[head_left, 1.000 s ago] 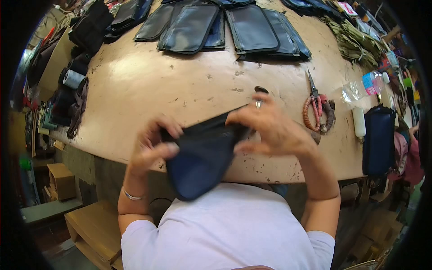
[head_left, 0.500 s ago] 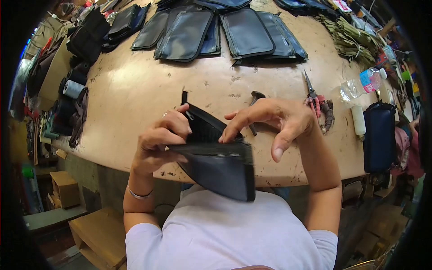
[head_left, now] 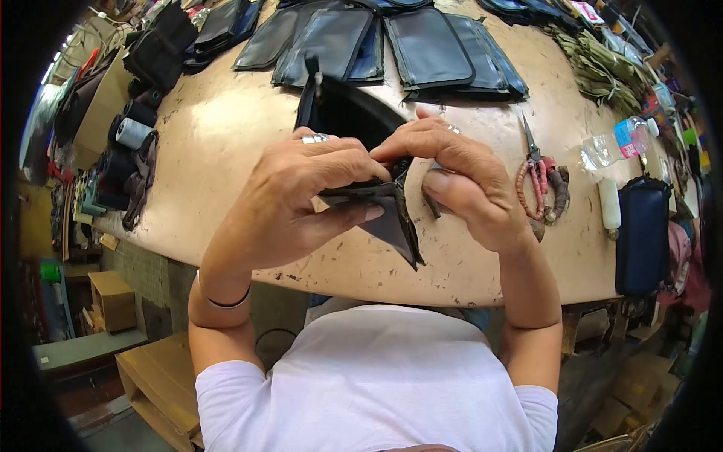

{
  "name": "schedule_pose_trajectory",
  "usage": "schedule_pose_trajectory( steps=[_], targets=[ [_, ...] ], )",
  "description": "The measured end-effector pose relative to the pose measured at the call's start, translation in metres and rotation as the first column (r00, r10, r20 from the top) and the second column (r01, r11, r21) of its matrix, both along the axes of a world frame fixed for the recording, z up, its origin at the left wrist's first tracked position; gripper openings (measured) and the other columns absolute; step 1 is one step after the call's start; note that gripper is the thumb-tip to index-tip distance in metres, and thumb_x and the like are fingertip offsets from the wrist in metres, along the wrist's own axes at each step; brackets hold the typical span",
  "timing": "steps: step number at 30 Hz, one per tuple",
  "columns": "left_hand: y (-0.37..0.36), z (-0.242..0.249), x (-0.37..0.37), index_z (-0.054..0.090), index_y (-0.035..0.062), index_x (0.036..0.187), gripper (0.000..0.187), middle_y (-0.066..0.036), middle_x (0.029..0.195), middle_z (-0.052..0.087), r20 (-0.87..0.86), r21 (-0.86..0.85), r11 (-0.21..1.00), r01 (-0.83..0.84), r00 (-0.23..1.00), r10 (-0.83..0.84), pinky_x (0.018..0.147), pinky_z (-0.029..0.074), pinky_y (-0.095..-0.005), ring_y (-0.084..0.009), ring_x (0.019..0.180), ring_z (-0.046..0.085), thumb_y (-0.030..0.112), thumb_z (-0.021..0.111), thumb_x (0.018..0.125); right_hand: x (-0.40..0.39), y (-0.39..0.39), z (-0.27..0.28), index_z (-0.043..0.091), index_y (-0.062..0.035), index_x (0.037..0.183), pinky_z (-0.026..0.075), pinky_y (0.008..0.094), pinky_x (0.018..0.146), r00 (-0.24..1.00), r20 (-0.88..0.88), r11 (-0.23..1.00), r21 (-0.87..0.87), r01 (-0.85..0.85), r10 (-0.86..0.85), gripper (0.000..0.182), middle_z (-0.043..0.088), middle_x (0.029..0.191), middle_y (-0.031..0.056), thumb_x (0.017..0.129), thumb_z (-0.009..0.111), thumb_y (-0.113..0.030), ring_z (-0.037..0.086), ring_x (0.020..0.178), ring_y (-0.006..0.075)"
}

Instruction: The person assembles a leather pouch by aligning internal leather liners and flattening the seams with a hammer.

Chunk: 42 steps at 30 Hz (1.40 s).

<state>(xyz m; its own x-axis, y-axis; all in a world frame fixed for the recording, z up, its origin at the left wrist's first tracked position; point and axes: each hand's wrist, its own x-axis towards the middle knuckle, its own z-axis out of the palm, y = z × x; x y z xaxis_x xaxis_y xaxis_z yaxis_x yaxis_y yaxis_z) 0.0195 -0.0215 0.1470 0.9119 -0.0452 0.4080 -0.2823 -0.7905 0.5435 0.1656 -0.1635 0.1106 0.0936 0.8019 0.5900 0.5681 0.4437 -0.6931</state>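
A dark navy fabric pouch [head_left: 354, 120] is held up above the tan worktable [head_left: 226, 143], its opening spread and a lower corner hanging down. My left hand [head_left: 301, 200] grips the pouch from the left, thumb under the fabric, a ring on one finger. My right hand [head_left: 459, 177] pinches the pouch's edge from the right, fingers curled over it. The two hands nearly touch at the middle of the pouch.
Several flat dark pouches [head_left: 422, 49] lie in a row at the table's far side. Scissors with wrapped handles [head_left: 538, 177], a plastic bottle [head_left: 614, 143], a white tube [head_left: 608, 203] and a navy case [head_left: 642, 233] lie right. Thread spools [head_left: 132, 132] sit left. Wooden boxes [head_left: 154, 380] stand below.
The pouch has been turned and raised from near my chest to above the table. Both hands moved up and closed together on its edge.
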Motion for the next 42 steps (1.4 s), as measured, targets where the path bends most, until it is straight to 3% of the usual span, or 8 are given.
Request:
schedule_pose_trajectory(
  steps=[7,12,22,28,30,34,37,42],
  targets=[
    [0.010,-0.011,0.004,0.064,0.0044,0.086,0.022,-0.005,0.068,0.060,-0.016,-0.118,0.987,0.107,0.994,-0.110,0.057,0.039,-0.0285,-0.0179,0.059,0.054,0.006,0.072,0.066,-0.008,0.001,-0.015,0.056,-0.0035,0.105,0.032,0.0365,0.087,0.998,-0.065,1.000,0.025,0.000,0.002,0.053,0.057,0.097,0.0089,0.073,0.066,-0.044,0.051,0.091,0.0229],
    [0.012,-0.014,0.004,0.062,0.0029,0.075,0.022,-0.003,0.061,0.054,-0.020,-0.267,0.958,0.109,0.993,-0.119,0.057,0.032,-0.0286,-0.0153,0.058,0.041,0.005,0.076,0.058,-0.004,0.007,-0.026,0.055,-0.0039,0.109,0.029,0.0380,0.093,0.986,-0.115,0.988,0.108,-0.107,0.120,0.058,0.056,0.106,0.0078,0.068,0.071,-0.041,0.049,0.101,0.0229],
    [0.023,-0.018,0.007,0.065,0.0019,0.082,0.021,-0.007,0.068,0.060,0.026,-0.245,0.948,0.201,0.979,-0.201,0.057,0.040,-0.0279,-0.0181,0.061,0.054,0.007,0.074,0.064,-0.004,0.007,-0.028,0.051,-0.0037,0.117,0.032,0.0379,0.095,0.975,-0.148,0.984,0.082,-0.158,0.168,0.052,0.055,0.112,0.0092,0.073,0.070,-0.025,0.047,0.105,0.0234],
    [0.011,-0.015,0.005,0.061,0.0021,0.087,0.028,-0.007,0.073,0.061,0.001,-0.067,0.998,-0.014,1.000,0.014,0.060,0.043,-0.0281,-0.0192,0.068,0.058,0.006,0.075,0.063,-0.019,0.000,-0.013,0.057,-0.0024,0.101,0.040,0.0347,0.084,0.940,-0.143,0.930,0.163,0.330,-0.308,0.028,0.057,0.099,0.0121,0.072,0.059,-0.003,0.054,0.092,0.0227],
    [0.004,-0.013,0.006,0.058,0.0022,0.088,0.030,-0.007,0.073,0.060,0.072,0.066,0.994,-0.089,0.994,0.084,0.061,0.045,-0.0286,-0.0196,0.069,0.058,0.008,0.075,0.063,-0.027,-0.006,-0.012,0.056,-0.0016,0.093,0.044,0.0311,0.072,0.929,-0.192,0.946,0.008,0.324,-0.316,0.021,0.058,0.090,0.0119,0.072,0.058,0.000,0.057,0.078,0.0207],
    [-0.017,-0.037,0.015,0.053,0.0057,0.077,0.030,-0.003,0.069,0.057,0.271,-0.388,0.884,-0.258,0.885,0.378,0.082,0.042,-0.0369,-0.0196,0.071,0.059,0.024,0.075,0.069,-0.029,-0.009,-0.008,0.056,0.0012,0.086,0.047,0.0253,0.057,0.913,-0.260,0.949,-0.076,0.306,-0.315,0.014,0.059,0.074,0.0113,0.072,0.057,0.004,0.059,0.062,0.0153],
    [-0.008,-0.027,0.012,0.052,0.0067,0.073,0.028,-0.003,0.069,0.057,0.271,0.079,0.976,-0.203,0.947,0.175,0.088,0.038,-0.0409,-0.0194,0.069,0.059,0.025,0.074,0.070,-0.029,-0.010,-0.011,0.057,0.0020,0.086,0.048,0.0233,0.061,0.897,-0.376,0.972,-0.103,0.210,-0.234,0.012,0.060,0.076,0.0082,0.074,0.059,0.004,0.059,0.067,0.0111],
    [-0.014,-0.017,0.009,0.055,0.0054,0.074,0.019,-0.005,0.078,0.063,0.165,0.037,0.978,-0.203,0.967,0.194,0.092,0.036,-0.0401,-0.0197,0.070,0.059,0.009,0.072,0.066,-0.027,-0.007,-0.019,0.057,0.0019,0.087,0.048,0.0230,0.063,0.870,-0.470,0.989,-0.083,0.126,-0.150,0.012,0.060,0.077,0.0064,0.075,0.060,0.003,0.059,0.068,0.0101]
  ],
)
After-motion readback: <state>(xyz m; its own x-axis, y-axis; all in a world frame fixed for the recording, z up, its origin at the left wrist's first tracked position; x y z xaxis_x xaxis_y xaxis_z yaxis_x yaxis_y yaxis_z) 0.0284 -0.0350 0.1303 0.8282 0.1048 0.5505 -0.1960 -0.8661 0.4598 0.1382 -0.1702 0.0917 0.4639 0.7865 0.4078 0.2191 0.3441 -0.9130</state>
